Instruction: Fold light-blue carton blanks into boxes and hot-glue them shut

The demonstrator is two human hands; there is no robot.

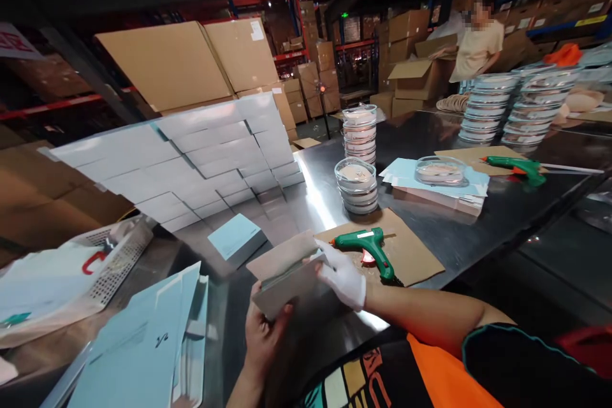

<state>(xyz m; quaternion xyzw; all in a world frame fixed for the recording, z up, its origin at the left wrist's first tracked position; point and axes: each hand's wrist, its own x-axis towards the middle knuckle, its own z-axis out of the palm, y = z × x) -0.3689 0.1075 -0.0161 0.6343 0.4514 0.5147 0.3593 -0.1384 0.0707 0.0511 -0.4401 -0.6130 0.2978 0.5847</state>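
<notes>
My left hand (262, 331) is bare and grips the near lower corner of a flat grey-brown cardboard box blank (287, 275), held above the steel table. My right hand (342, 277), in a white glove, pinches the blank's far right edge. Just right of that hand a green glue gun (370, 248) lies on a brown cardboard sheet (411, 255). A closed light-blue box (236, 239) rests on the table just beyond the blank.
A tall stack of white-blue boxes (191, 159) fills the left. Flat blue blanks (143, 344) lie near left. Stacks of clear round containers (356, 185) stand mid-table beside blue sheets (440, 185); a second glue gun (519, 169) lies farther right. A person (480, 38) stands by cartons.
</notes>
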